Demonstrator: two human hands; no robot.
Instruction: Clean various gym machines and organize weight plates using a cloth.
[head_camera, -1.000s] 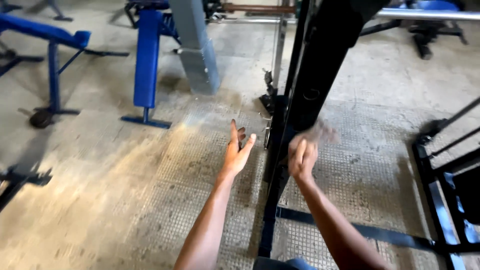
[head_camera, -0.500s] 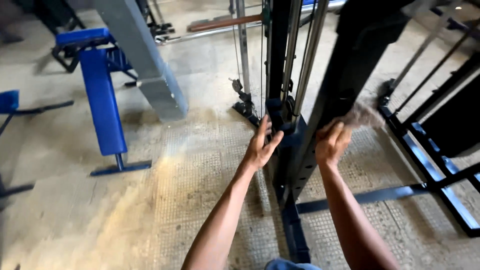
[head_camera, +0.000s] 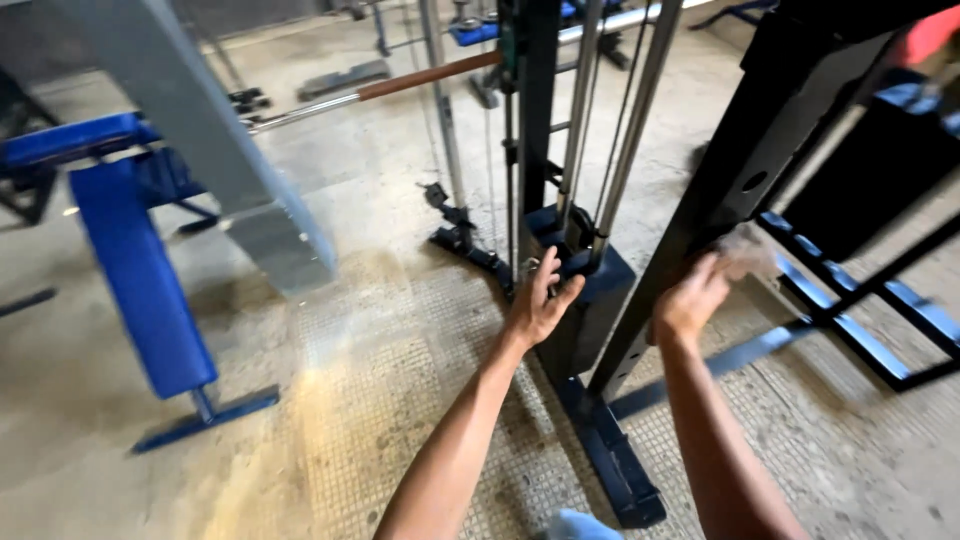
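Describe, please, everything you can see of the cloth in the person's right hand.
The cloth is a small, pale grey-brown rag, soft and crumpled, blurred in this view. The right hand bunches it in its fingers and presses it against the slanted black post of the gym machine, low on the side facing the camera. Only the part sticking out beyond the fingers shows; the rest is hidden in the hand.

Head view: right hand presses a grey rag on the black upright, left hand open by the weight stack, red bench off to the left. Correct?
Not quite. The bench is blue, not red, as the head view shows. The rest holds: the right hand presses a grey rag on the black upright, and the left hand is open by the weight stack.
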